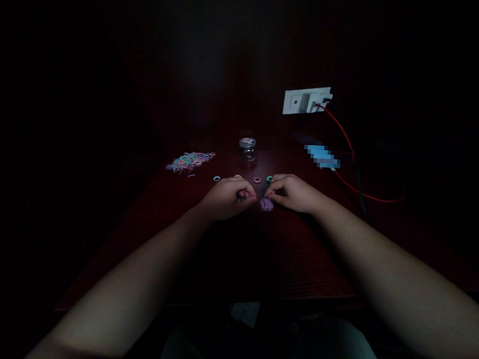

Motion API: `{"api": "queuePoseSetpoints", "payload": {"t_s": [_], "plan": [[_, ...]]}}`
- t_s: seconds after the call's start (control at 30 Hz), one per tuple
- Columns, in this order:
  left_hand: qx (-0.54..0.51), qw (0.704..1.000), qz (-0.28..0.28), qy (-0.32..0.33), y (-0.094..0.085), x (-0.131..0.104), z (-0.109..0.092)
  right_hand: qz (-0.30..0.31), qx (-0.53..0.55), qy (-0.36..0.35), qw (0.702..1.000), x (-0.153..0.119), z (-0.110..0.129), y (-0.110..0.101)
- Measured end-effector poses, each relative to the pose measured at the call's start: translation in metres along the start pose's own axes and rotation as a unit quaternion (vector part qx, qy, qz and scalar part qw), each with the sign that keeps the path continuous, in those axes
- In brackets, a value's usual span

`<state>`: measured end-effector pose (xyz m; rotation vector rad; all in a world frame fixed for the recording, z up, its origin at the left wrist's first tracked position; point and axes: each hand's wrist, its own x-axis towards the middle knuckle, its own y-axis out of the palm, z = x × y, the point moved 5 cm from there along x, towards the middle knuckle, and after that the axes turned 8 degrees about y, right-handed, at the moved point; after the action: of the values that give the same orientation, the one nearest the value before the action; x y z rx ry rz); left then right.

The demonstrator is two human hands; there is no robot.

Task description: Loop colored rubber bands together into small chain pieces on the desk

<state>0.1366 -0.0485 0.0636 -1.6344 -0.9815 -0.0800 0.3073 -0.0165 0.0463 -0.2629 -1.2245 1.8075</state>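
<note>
A small heap of purple bands (266,204) lies on the dark red table between my hands. My right hand (290,192) is pinched at the heap's upper edge; what its fingertips hold is too small to name. Just left of the heap, my left hand (232,196) is closed, thumb against fingers, with its contents hidden. Beyond the hands lie a blue ring (217,179), a yellow ring (238,177), a pink ring (257,180) and a green ring (269,179), the last partly covered by my right hand.
A clear lidded jar (247,149) stands behind the rings. Mixed coloured bands (190,161) are piled at the left. At the right lies a blurred blue device (322,156) with a red cable (342,127) running to a wall socket (295,102).
</note>
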Motion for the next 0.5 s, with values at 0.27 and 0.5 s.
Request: {"api": "queuePoseSetpoints", "payload": {"t_s": [0.27,0.5], "plan": [[0.049,0.997,-0.019,-0.061,-0.007,-0.004,0.021,-0.038,-0.020,0.009,0.999,0.000,0.000,-0.004],[0.216,0.905,-0.088,-0.355,-0.055,-0.048,0.104,-0.088,-0.013,0.049,0.995,0.001,-0.014,-0.008]]}}
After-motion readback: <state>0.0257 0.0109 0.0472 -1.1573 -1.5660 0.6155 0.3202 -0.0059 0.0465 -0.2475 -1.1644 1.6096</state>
